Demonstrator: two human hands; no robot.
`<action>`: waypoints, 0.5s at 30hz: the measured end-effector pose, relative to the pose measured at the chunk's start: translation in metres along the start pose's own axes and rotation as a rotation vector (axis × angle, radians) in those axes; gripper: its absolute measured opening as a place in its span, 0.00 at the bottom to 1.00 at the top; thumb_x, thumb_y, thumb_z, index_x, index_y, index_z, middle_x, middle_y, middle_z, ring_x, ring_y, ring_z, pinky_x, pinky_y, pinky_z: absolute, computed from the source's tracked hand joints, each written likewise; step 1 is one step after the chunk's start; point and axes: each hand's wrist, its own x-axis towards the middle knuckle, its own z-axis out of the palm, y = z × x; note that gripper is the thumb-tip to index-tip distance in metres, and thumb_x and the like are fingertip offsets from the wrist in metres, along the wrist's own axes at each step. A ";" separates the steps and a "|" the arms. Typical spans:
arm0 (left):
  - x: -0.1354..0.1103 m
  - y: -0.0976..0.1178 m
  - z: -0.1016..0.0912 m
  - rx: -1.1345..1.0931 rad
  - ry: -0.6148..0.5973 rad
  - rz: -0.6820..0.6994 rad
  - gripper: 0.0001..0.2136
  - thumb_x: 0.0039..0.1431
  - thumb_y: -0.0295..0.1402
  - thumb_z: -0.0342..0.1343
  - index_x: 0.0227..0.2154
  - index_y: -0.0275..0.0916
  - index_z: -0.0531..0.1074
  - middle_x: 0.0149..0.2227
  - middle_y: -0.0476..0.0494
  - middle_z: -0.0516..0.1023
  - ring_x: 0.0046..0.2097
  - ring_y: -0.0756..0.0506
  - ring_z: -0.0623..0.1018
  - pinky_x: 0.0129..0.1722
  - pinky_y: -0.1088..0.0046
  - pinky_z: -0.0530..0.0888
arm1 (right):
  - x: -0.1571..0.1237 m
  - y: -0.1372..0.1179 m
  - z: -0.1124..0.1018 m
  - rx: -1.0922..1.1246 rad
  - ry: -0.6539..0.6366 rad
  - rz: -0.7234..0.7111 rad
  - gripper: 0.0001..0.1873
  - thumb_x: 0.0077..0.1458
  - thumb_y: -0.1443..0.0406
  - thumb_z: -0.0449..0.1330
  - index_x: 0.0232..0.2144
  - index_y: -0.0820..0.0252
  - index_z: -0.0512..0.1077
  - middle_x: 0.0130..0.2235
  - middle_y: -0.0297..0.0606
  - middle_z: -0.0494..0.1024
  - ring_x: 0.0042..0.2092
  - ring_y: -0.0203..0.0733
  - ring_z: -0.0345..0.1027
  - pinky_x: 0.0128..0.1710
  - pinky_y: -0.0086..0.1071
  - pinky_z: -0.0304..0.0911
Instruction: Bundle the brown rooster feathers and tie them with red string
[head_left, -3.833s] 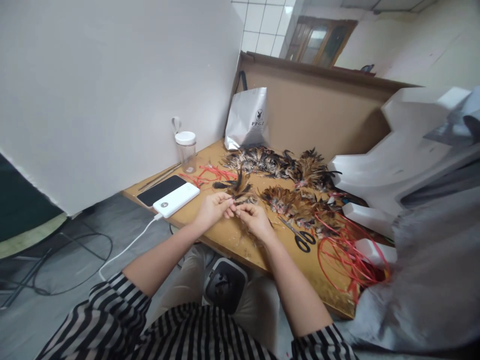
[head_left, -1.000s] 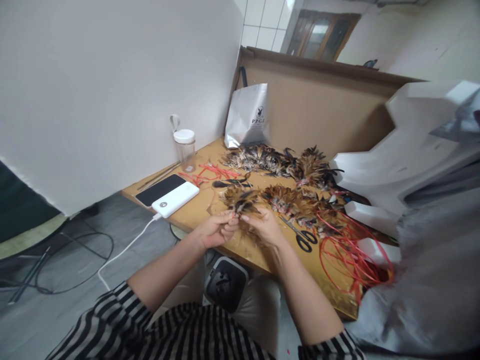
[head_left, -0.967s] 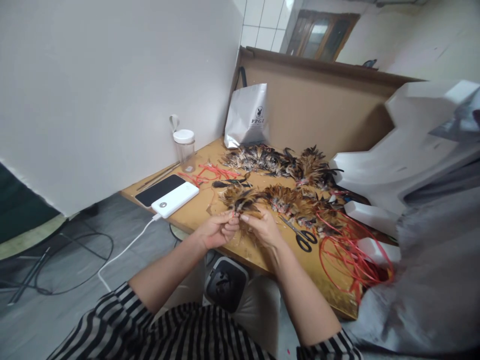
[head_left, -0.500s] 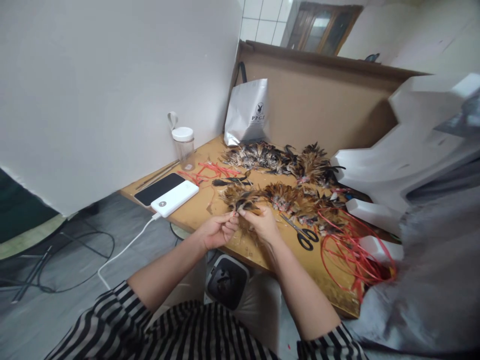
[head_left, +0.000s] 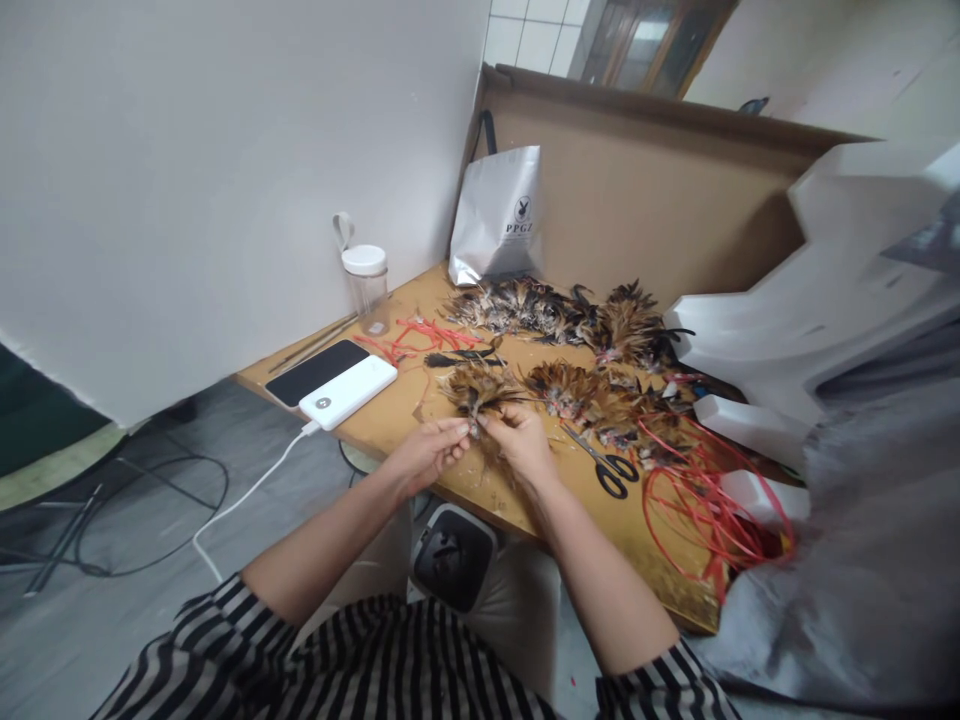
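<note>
Between my two hands, over the near edge of the table (head_left: 420,440), is a bunch of brown and black feathers (head_left: 477,388), its tips fanned away from me. My left hand (head_left: 431,452) pinches the base of the bunch with thumb and forefinger. My right hand (head_left: 519,440) is closed on the same bunch from the right, its fingertips nearly meeting the left ones. Whether a tie lies at the base is too small to tell. Just right of my right hand lie black-handled scissors (head_left: 604,465). Behind them stretches a row of brown feather bunches (head_left: 592,400).
Farther back lies a second feather pile (head_left: 525,308) before a silver bag (head_left: 495,220). Red strips (head_left: 409,338) and a tangle of red ribbon (head_left: 697,510) flank the work. A lidded bottle (head_left: 367,285), phone (head_left: 319,372) and cabled power bank (head_left: 349,392) stand left.
The feather bunch between my hands has turned more upright and fanned out. My fingers have shifted slightly at its base, and the camera view has moved a little.
</note>
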 end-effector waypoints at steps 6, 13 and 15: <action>-0.006 0.013 -0.014 0.732 0.034 0.123 0.13 0.45 0.40 0.59 0.26 0.33 0.72 0.20 0.48 0.71 0.20 0.54 0.68 0.17 0.81 0.64 | 0.006 0.011 0.005 -0.014 -0.034 0.119 0.12 0.37 0.60 0.62 0.16 0.62 0.68 0.15 0.29 0.66 0.18 0.28 0.52 0.18 0.25 0.47; -0.008 0.010 -0.015 0.681 0.182 0.254 0.14 0.46 0.42 0.57 0.25 0.34 0.71 0.17 0.51 0.68 0.17 0.56 0.62 0.17 0.81 0.57 | 0.005 0.014 0.013 0.022 -0.146 0.292 0.12 0.37 0.59 0.61 0.16 0.62 0.65 0.10 0.25 0.60 0.12 0.26 0.45 0.13 0.24 0.40; -0.007 0.002 -0.013 0.572 0.191 0.301 0.14 0.46 0.42 0.57 0.24 0.34 0.70 0.18 0.51 0.67 0.18 0.57 0.61 0.18 0.81 0.57 | 0.004 0.015 0.015 0.006 -0.151 0.336 0.12 0.37 0.59 0.61 0.17 0.62 0.65 0.09 0.25 0.60 0.12 0.26 0.45 0.12 0.23 0.39</action>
